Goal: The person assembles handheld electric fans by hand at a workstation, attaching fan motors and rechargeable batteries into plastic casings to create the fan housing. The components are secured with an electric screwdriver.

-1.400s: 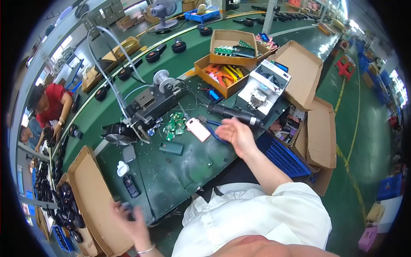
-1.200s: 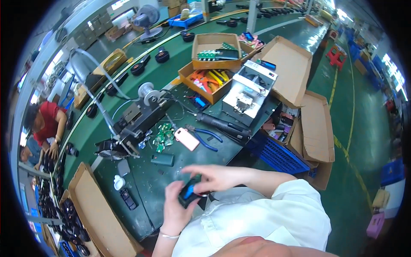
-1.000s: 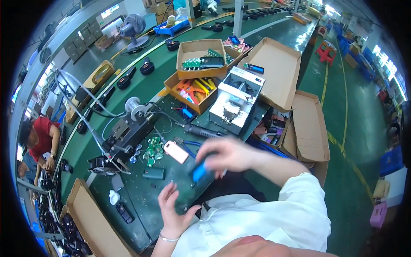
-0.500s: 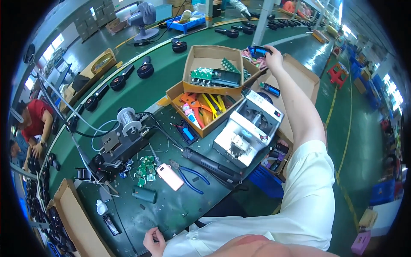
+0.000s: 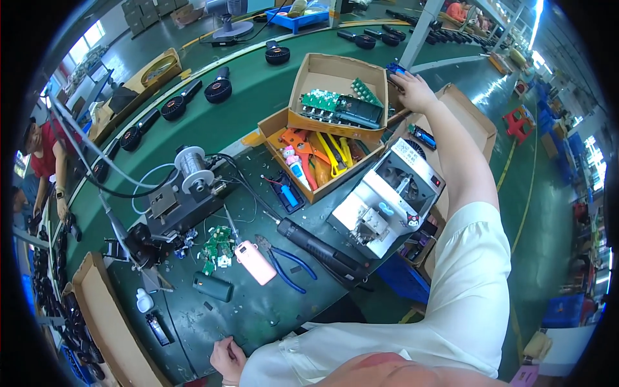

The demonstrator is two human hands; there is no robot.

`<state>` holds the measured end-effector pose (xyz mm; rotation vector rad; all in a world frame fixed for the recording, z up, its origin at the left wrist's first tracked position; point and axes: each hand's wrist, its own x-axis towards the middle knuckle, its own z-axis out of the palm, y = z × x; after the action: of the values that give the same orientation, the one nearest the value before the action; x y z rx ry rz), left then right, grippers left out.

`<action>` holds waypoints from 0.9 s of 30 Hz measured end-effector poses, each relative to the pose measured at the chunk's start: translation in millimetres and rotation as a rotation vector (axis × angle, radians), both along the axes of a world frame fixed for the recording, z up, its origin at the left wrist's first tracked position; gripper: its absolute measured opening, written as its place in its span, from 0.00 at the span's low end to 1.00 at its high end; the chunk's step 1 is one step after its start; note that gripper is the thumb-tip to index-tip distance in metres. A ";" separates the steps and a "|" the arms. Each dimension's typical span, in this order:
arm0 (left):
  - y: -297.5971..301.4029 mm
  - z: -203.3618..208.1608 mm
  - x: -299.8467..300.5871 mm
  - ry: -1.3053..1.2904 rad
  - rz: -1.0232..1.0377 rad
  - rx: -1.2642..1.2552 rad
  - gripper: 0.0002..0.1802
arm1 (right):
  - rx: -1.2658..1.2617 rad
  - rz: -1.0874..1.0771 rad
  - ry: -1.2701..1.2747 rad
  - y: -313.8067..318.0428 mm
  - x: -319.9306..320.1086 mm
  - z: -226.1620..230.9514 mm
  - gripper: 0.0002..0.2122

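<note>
My right hand point(image 5: 412, 90) is stretched far out to the upper right, laid flat with fingers apart on the edge of a cardboard box point(image 5: 308, 71) that holds green circuit boards point(image 5: 335, 106). Its fingertips touch a small blue piece point(image 5: 394, 66) beside that box. My left hand point(image 5: 225, 358) rests curled at the near edge of the green workbench point(image 5: 258, 316), holding nothing. Nearest to it lie a dark green case point(image 5: 213, 287), a pink flat device point(image 5: 256, 263) and blue-handled pliers point(image 5: 290, 267).
A tool box with orange and yellow pliers point(image 5: 309, 155), a white machine point(image 5: 387, 200), a black rod-shaped tool point(image 5: 319, 245) and a wire-spool fixture point(image 5: 187, 177) crowd the bench. Black round fans point(image 5: 219, 90) ride the belt behind. A person in red point(image 5: 45, 155) works at left.
My right hand carried a blue piece from in front of me out to the far box, and now lies flat there. My left hand dropped back to the bench's near edge.
</note>
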<state>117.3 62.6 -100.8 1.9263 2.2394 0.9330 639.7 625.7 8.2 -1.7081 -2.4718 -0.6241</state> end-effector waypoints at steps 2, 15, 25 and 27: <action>3.2 2.2 0.9 -0.096 -0.068 -0.018 0.06 | 0.067 0.036 0.173 -14.3 18.0 9.9 0.25; -132.1 68.8 -193.5 0.371 1.265 0.371 0.39 | -0.093 0.645 1.145 -321.7 -203.6 45.2 0.07; -175.9 38.6 -134.6 -0.924 0.975 0.851 0.40 | -1.988 0.545 1.041 -559.9 -528.8 -33.0 0.28; -169.7 47.5 -101.0 -0.926 0.849 0.798 0.42 | -2.050 0.434 1.201 -564.4 -550.7 -27.8 0.29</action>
<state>16.3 -107.1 -53.3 0.1887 2.0809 2.4027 89.0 61.3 -19.6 -0.5909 -1.6667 2.6453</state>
